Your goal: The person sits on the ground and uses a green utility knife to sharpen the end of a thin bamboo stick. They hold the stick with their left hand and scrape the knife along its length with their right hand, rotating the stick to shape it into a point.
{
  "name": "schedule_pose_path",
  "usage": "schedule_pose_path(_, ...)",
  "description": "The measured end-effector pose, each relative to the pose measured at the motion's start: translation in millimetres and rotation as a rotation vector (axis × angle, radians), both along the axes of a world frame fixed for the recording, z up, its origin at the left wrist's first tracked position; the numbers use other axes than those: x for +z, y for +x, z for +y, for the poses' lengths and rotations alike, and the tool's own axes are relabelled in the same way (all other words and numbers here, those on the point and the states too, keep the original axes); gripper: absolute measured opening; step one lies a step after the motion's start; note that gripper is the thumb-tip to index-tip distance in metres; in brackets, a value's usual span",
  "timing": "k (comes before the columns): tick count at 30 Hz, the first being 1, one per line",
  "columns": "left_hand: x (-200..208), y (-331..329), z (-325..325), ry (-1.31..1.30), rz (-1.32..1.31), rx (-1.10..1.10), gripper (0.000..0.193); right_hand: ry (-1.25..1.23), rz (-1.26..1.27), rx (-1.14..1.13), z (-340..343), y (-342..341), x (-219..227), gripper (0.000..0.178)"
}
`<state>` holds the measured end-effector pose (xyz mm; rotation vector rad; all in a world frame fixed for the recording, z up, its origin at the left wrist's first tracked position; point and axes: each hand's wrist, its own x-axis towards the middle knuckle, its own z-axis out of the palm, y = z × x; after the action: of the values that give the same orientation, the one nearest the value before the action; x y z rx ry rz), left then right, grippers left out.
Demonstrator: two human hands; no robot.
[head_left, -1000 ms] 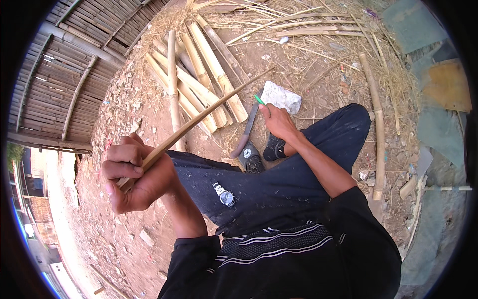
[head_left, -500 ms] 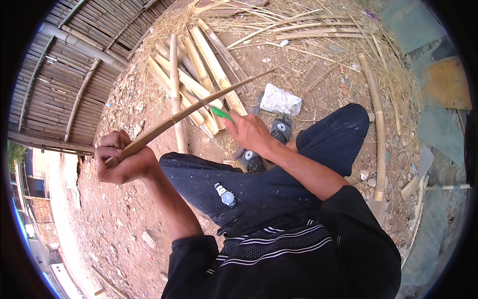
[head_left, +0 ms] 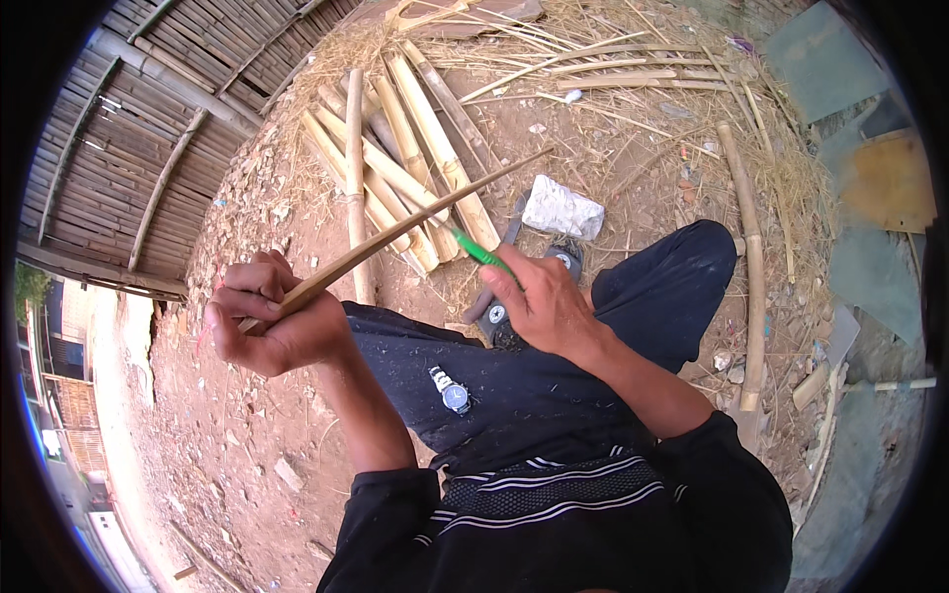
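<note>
My left hand (head_left: 287,314) is closed around the thick end of a long brown bamboo strip (head_left: 390,233), which slants up to the right and tapers to a thin tip. In my right hand (head_left: 544,301) is a green-handled knife (head_left: 482,249). Its blade reaches toward the middle of the strip; whether it touches is too small to tell. A wristwatch (head_left: 455,397) with a metal band and blue face lies on the dark trousers over my left thigh.
Split bamboo pieces (head_left: 435,128) lie in a pile ahead, with a bamboo pole (head_left: 355,188) across them. A white block (head_left: 562,208) sits beyond my sandals (head_left: 497,314). Another pole (head_left: 748,257) lies at right. Thin strips (head_left: 633,69) are scattered farther off; a bamboo wall (head_left: 119,148) stands left.
My right hand has drawn back toward me and to the right with the knife, so more of its handle and blade shows. The left hand has shifted slightly right with the strip.
</note>
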<state>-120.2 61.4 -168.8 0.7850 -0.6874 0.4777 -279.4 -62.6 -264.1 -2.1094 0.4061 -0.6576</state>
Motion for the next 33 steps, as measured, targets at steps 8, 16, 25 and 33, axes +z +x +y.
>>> schedule_pose_path(8,1,2,-7,0.002,-0.033,-0.183,0.034,0.091,0.115,0.005,3,21,-13,0.036)
schedule_pose_path(16,-2,-13,-4,0.051,-0.039,-0.201,0.034,0.034,0.130,-0.067,-15,25,-39,0.037)
schedule_pose_path(25,-2,0,-1,0.015,0.041,-0.093,0.034,0.223,0.117,0.015,-14,27,-37,0.036)
schedule_pose_path(33,-5,-2,-1,0.012,0.004,-0.139,0.034,0.210,0.134,0.057,5,24,-29,0.040)
